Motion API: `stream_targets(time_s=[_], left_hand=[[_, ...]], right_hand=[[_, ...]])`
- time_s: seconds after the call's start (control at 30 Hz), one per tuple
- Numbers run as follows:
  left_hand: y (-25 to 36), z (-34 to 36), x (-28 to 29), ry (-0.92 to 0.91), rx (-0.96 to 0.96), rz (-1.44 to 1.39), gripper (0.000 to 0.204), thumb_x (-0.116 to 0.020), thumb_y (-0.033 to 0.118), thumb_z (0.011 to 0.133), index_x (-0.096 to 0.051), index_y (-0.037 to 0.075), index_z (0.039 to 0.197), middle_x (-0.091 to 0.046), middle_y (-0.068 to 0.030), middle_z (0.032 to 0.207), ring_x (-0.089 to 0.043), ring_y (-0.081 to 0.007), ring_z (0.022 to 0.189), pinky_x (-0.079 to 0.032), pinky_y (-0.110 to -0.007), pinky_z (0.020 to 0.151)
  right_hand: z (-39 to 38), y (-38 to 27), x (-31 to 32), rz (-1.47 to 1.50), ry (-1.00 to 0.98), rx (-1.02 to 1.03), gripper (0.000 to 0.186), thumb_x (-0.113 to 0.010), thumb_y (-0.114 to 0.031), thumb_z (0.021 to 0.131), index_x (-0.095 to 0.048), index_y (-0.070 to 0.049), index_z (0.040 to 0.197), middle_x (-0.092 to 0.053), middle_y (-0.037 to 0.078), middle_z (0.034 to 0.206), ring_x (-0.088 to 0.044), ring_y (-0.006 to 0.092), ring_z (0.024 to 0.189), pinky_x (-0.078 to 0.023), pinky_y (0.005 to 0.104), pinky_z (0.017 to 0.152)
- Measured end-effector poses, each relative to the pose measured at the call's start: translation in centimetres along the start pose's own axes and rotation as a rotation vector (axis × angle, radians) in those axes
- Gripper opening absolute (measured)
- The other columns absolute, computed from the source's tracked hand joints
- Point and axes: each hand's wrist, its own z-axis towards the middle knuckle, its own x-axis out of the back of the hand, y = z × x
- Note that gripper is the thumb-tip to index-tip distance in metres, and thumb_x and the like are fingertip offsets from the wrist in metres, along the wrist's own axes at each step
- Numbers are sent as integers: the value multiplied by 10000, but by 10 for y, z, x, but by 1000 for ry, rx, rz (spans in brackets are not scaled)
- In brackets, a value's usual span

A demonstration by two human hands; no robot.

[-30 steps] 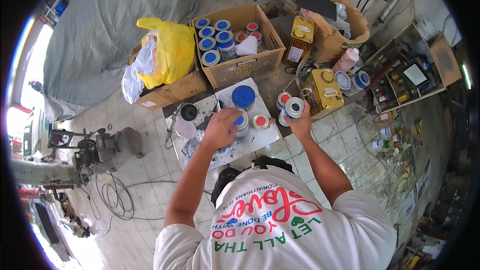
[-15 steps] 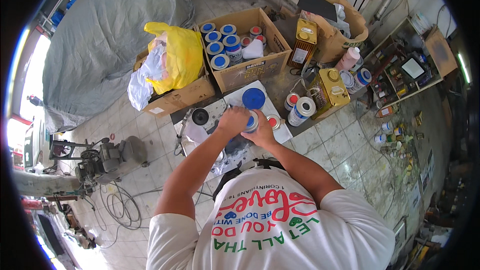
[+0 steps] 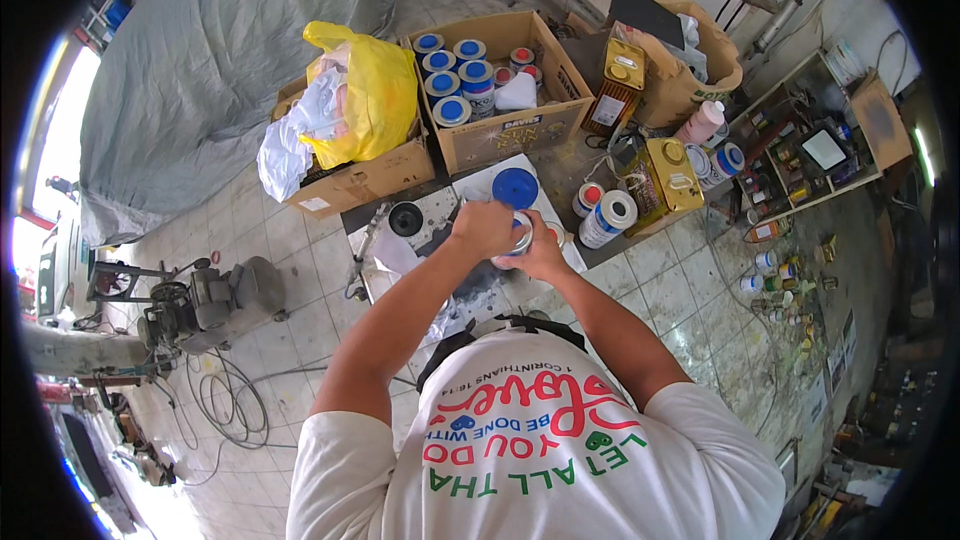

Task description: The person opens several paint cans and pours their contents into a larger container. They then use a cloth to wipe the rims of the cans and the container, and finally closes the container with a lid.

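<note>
Both my hands meet over a small round metal can (image 3: 521,231) on the white, paint-stained work board (image 3: 505,292). My right hand (image 3: 544,250) wraps round the can's right and near side. My left hand (image 3: 485,228) is closed at its upper left edge; whether it grips the lid or something small is hidden by the fingers. Just beyond stands a round blue lid or blue-topped container (image 3: 515,187). A black round cap (image 3: 405,219) sits to the left, near a pale crumpled sheet (image 3: 398,253). Behind my right hand, a small can is mostly covered.
A cardboard box (image 3: 520,135) of blue- and red-topped cans stands behind, beside a box with a yellow bag (image 3: 375,105). To the right are a white can (image 3: 608,220), a red-topped can (image 3: 588,199) and a gold tin (image 3: 668,180). A compressor (image 3: 215,300) stands left, hose on the tiles.
My hands and the can have shifted slightly right and now cover more of the small can beside it. My left hand has turned a little over the can. The whole view has tilted slightly.
</note>
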Motion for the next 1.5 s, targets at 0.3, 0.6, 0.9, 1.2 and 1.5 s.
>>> stream_targets(time_s=[0.3,0.6,0.9,1.2,1.5], left_hand=[[-7,14,-20,237,-4,-108,361,-604,325,980,-686,89,1240,-742,-236,935,-742,-380,949,-590,-523,838],[-75,-30,-95,414,234,-2054,455,-538,401,955,-695,53,1203,-677,-56,902,-691,-255,840,-546,-372,738],[-58,-72,-178,289,357,-2268,387,-626,271,939,-623,102,1288,-676,-69,1076,-673,-232,960,-522,-352,746],[-22,-54,-152,606,131,-936,910,-941,265,708,-495,76,1478,-674,-138,1302,-655,-323,1209,-523,-415,1014],[-1,-40,-103,470,49,-742,958,-955,377,625,-529,205,1465,-653,-79,1394,-635,-314,1275,-529,-438,1035]], right_hand=[[-9,-23,-2,-62,49,-26,1049,-1004,-250,628,-413,-22,1464,-590,220,1380,-592,386,1292,-478,440,1087],[-27,-19,1,-149,150,293,1108,-1011,-291,599,-401,-3,1477,-561,244,1400,-537,420,1337,-438,485,1127],[-64,-10,-10,-106,130,297,888,-940,-189,688,-448,-14,1407,-585,221,1340,-586,416,1260,-480,466,1072],[-54,-4,-5,-72,141,173,888,-905,-147,727,-414,-32,1457,-569,227,1371,-583,406,1281,-490,453,1066],[-69,30,29,-28,200,-40,732,-806,-61,805,-474,-45,1457,-616,197,1350,-592,357,1293,-489,436,1057]])
